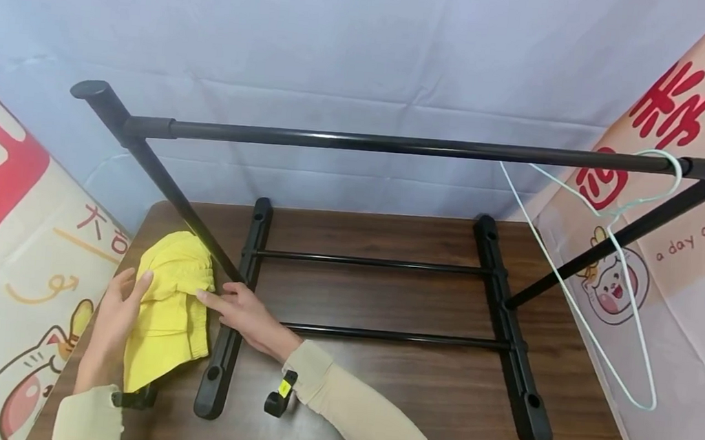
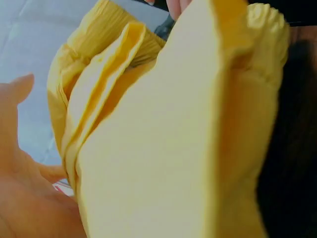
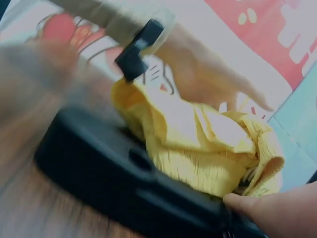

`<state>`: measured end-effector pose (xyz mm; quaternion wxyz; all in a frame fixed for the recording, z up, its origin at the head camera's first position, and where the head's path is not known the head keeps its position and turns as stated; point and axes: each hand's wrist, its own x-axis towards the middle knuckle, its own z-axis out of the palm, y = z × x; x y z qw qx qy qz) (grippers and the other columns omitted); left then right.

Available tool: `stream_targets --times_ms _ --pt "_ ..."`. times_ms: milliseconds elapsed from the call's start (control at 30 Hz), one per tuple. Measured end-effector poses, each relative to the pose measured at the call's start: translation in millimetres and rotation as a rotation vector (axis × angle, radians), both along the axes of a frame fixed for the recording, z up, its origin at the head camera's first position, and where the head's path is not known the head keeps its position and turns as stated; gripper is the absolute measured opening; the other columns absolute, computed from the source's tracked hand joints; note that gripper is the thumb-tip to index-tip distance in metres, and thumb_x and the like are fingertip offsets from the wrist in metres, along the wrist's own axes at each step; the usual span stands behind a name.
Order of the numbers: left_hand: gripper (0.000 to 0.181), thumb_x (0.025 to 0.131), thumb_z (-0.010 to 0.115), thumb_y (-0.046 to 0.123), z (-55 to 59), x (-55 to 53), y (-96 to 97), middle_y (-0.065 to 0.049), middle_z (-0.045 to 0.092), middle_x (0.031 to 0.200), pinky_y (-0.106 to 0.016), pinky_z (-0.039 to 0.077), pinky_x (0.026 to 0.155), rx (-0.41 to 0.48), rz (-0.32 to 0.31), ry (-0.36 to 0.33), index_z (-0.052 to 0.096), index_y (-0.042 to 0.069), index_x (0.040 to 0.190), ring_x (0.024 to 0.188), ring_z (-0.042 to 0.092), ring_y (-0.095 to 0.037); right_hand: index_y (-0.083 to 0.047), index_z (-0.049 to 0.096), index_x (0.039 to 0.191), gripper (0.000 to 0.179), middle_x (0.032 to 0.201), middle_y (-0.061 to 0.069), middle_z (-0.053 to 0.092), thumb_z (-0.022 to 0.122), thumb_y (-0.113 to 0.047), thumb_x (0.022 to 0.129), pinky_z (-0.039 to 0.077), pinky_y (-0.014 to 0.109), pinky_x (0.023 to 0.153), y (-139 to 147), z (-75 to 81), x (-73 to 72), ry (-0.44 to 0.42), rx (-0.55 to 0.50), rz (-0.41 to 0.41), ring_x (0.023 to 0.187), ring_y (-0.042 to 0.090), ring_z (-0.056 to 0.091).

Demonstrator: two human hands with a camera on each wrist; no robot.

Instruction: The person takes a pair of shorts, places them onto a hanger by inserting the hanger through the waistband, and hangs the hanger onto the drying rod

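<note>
At the left end of the rack [image 1: 358, 142], we judge the yellow garment [image 1: 166, 333] light, soft, best pinched by its gathered band [image 3: 190, 171], left grip [image 1: 115, 319] and right grip [image 1: 251, 319] unclamped.

Left forearm [image 1: 87, 419]: enters low at the left, sleeved to the wrist [image 1: 94, 374], directed upward; left grip [image 1: 114, 325]: upright, thumb [image 1: 143, 285] raised and apart from the fingers [image 1: 119, 284], digits relaxed; right forearm [image 1: 368, 415]: sleeved, extends diagonally up and leftward from the lower edge; right grip [image 1: 251, 319]: turned left toward its counterpart, well apart from it, thumb [image 1: 212, 301] outstretched; remaining right fingers partly hidden, closure indeterminate.
</note>
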<state>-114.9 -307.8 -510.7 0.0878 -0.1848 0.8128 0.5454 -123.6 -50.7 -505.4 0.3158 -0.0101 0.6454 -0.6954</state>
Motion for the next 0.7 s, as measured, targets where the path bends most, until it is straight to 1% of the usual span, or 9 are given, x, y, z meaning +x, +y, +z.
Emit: stream_targets --times_ms 167,333,400,433,500,567,633,667,700 --pt "0.104 0.101 0.043 0.073 0.4 -9.4 -6.2 -0.026 -0.006 0.175 -0.074 0.019 0.124 0.039 -0.016 -0.056 -0.008 0.013 0.169 0.159 0.009 -0.055 0.0 0.022 0.163 0.096 0.17 0.021 0.025 0.073 -0.048 0.097 0.033 0.052 0.128 -13.4 0.6 -8.0 -0.171 -0.171 -0.048 0.156 0.039 0.035" --pt "0.104 0.101 0.044 0.072 -1.8 -14.0 -7.4 -0.024 -0.003 0.176 -0.071 0.022 0.125 0.074 0.001 -0.063 -0.007 0.012 0.169 0.159 0.015 -0.053 0.0 0.008 0.167 0.1 0.173 0.03 0.006 0.07 -0.042 0.1 0.016 0.064 0.131 -21.9 2.4 -15.9 -0.264 -0.321 -0.075 0.159 0.057 0.008" --pt "0.104 0.101 0.046 0.072 -2.8 -15.2 -7.5 -0.023 -0.001 0.176 -0.067 0.021 0.127 0.074 0.013 -0.062 -0.005 0.011 0.169 0.159 0.015 -0.051 0.0 0.016 0.166 0.093 0.173 0.031 0.003 0.069 -0.04 0.101 0.011 0.067 0.13 -25.3 5.2 -18.0 -0.288 -0.358 -0.059 0.159 0.057 0.002" --pt "0.104 0.101 0.046 0.071 -3.2 -15.9 -7.5 -0.022 0.001 0.176 -0.064 0.023 0.127 0.073 0.02 -0.061 -0.003 0.011 0.169 0.159 0.017 -0.048 -0.001 0.024 0.164 0.087 0.172 0.032 0.008 0.069 -0.04 0.101 0.011 0.068 0.13 -27.7 6.4 -18.7 -0.298 -0.372 -0.05 0.159 0.057 0.004" --pt "0.101 0.101 0.047 0.07 -4.6 -17.2 -8.0 -0.021 0.006 0.177 -0.052 0.037 0.123 0.057 0.024 -0.061 0.002 0.011 0.17 0.157 0.027 -0.043 -0.003 0.04 0.157 0.075 0.168 0.03 0.022 0.068 -0.042 0.101 0.015 0.067 0.129 -32.4 8.7 -19.4 -0.31 -0.391 -0.035 0.158 0.053 0.017" --pt "0.1 0.101 0.048 0.07 -6.3 -19.0 -8.4 -0.021 0.013 0.175 -0.036 0.05 0.11 0.038 0.014 -0.055 0.007 0.011 0.17 0.145 0.044 -0.036 -0.006 0.057 0.145 0.062 0.161 0.023 0.04 0.069 -0.046 0.099 0.023 0.067 0.127 -37.7 9.8 -19.7 -0.31 -0.391 -0.041 0.152 0.048 0.034" --pt "0.099 0.101 0.047 0.07 -8.4 -20.4 -8.1 -0.021 0.016 0.175 -0.022 0.051 0.092 0.023 -0.005 -0.058 0.008 0.01 0.17 0.132 0.05 -0.024 -0.01 0.062 0.139 0.061 0.153 0.017 0.05 0.07 -0.053 0.097 0.027 0.068 0.124 -42.8 8.9 -19.1 -0.295 -0.354 -0.077 0.145 0.044 0.045" --pt "0.1 0.101 0.047 0.07 -9.5 -20.8 -7.4 -0.021 0.016 0.175 -0.02 0.049 0.089 0.022 -0.015 -0.062 0.007 0.01 0.169 0.131 0.05 -0.022 -0.01 0.062 0.141 0.065 0.154 0.016 0.051 0.07 -0.057 0.096 0.027 0.069 0.123 -45.0 7.6 -18.5 -0.287 -0.33 -0.1 0.145 0.044 0.045" --pt "0.102 0.1 0.047 0.072 -10.0 -20.9 -6.5 -0.02 0.014 0.175 -0.024 0.051 0.094 0.027 -0.02 -0.068 0.006 0.01 0.17 0.132 0.049 -0.024 -0.011 0.061 0.143 0.069 0.156 0.016 0.05 0.071 -0.059 0.094 0.027 0.071 0.123 -47.4 5.5 -18.0 -0.281 -0.3 -0.127 0.146 0.045 0.045"
